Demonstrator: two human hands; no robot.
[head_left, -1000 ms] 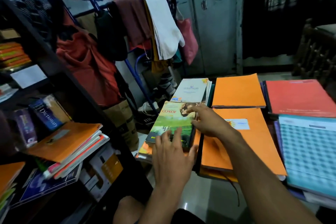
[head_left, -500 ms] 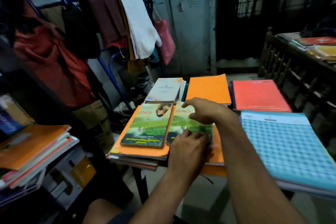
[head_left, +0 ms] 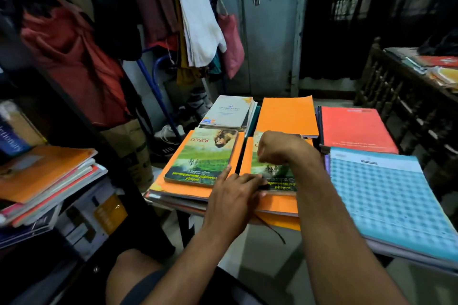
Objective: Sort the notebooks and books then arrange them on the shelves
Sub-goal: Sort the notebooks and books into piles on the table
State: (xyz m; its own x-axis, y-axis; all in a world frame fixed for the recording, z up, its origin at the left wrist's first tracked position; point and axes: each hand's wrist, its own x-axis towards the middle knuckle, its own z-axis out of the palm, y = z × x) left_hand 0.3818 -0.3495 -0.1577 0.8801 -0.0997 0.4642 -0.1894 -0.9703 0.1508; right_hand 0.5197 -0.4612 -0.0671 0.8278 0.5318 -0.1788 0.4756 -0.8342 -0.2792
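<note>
Leftmost, a shelf (head_left: 62, 96) is seen holding a slanted stack (head_left: 47, 178) of orange and pink notebooks. Right of it, on a low table, one green book (head_left: 200, 158) lies flat on an orange pile (head_left: 173, 181). The left hand (head_left: 233, 195) is laid with straight fingers across the near edges, its forefinger touching that book. A second green book (head_left: 270, 173) lies just right, pinched at its far end by the curled right hand (head_left: 277, 148). Both look like thin, light, bendy paperbacks with glossy covers likely to slide; each is best gripped along the spine. Farther right lie red (head_left: 354, 129) and blue (head_left: 389, 198) notebooks.
</note>
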